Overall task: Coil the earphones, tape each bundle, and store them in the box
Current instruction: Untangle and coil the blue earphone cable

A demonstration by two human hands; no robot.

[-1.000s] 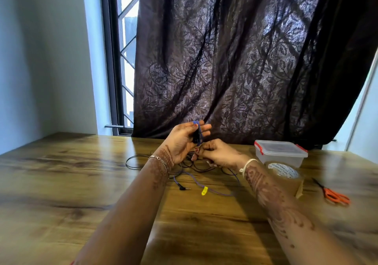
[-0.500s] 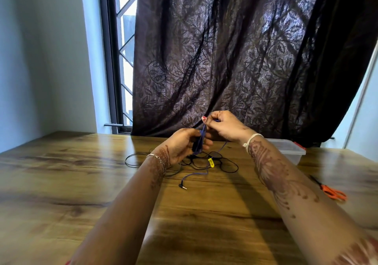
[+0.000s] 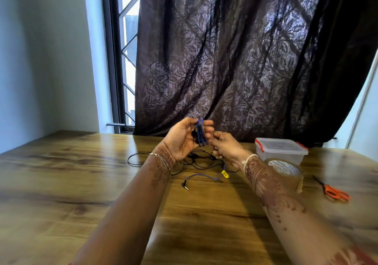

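Observation:
A blue earphone cable (image 3: 200, 132) is wound in several loops around the straight fingers of my left hand (image 3: 185, 140), raised above the table. My right hand (image 3: 224, 147) sits just right of the loops and pinches the loose blue strand. That strand drops to the table, past a yellow tag (image 3: 225, 174), and ends in a black jack plug (image 3: 185, 185). A black earphone cable (image 3: 201, 161) lies loose on the table under my hands. The clear box (image 3: 280, 150) with red clips stands shut at the right, a roll of brown tape (image 3: 285, 170) in front of it.
Orange-handled scissors (image 3: 335, 192) lie at the far right of the wooden table (image 3: 71, 183). A dark curtain (image 3: 245, 60) hangs behind the table, with a window to its left.
My right hand has come down from above the left hand to its right side, adding a loop of blue cable. The left hand has risen slightly and the loose strand is shorter.

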